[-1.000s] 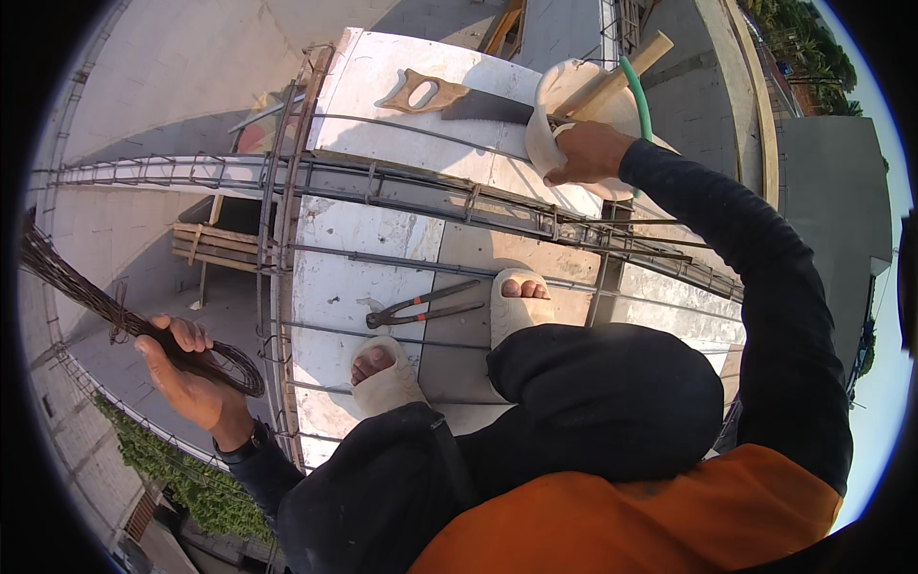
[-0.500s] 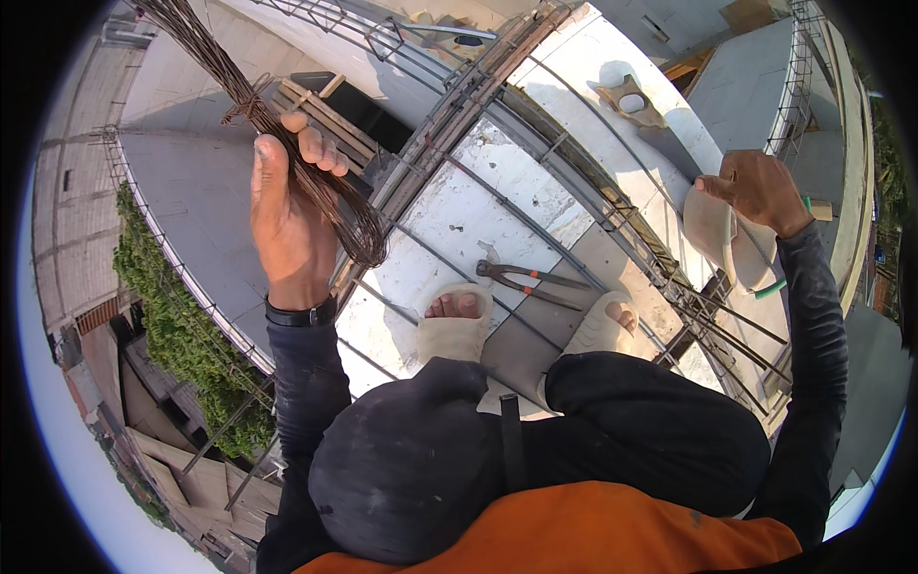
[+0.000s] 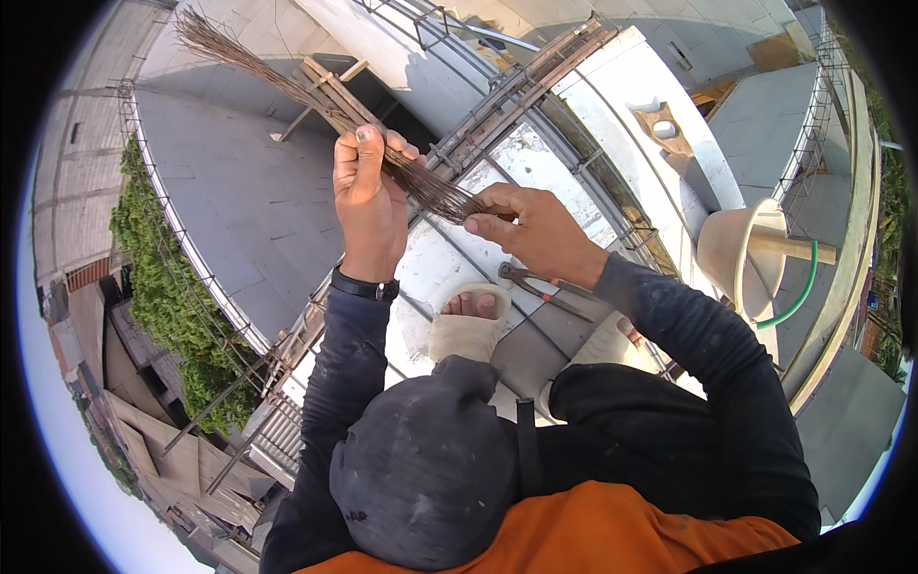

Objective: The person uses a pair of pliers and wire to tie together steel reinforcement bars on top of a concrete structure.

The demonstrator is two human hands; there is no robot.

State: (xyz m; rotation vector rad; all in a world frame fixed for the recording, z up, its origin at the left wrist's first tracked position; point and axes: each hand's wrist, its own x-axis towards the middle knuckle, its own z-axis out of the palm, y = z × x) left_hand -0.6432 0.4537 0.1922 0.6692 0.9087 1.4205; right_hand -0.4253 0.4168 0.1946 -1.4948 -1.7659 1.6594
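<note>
A bundle of thin, rusty binding wire (image 3: 256,67) slants across the upper left, its loose ends fanned out away from me. My left hand (image 3: 371,212) is closed around the middle of the bundle, thumb on top. At the bundle's near, looped end, my right hand (image 3: 550,230) pinches the wires between thumb and fingers. Just under my right forearm, a pair of end-cutting pincers (image 3: 519,276) with orange-marked handles lies on the pale surface between my feet. The sleeve covers part of its handles.
Steel reinforcing bars (image 3: 459,247) run across the white surface under me. A pale bucket (image 3: 725,251) with a green handle stands to the right, a piece of wood across it. Wooden boards (image 3: 330,91) lie at the upper left. Green plants (image 3: 177,325) grow below the left edge.
My left hand has brought the wire bundle rightward and lower. My right hand has come in from the right, beside the bucket, and taken hold of the bundle's looped end.
</note>
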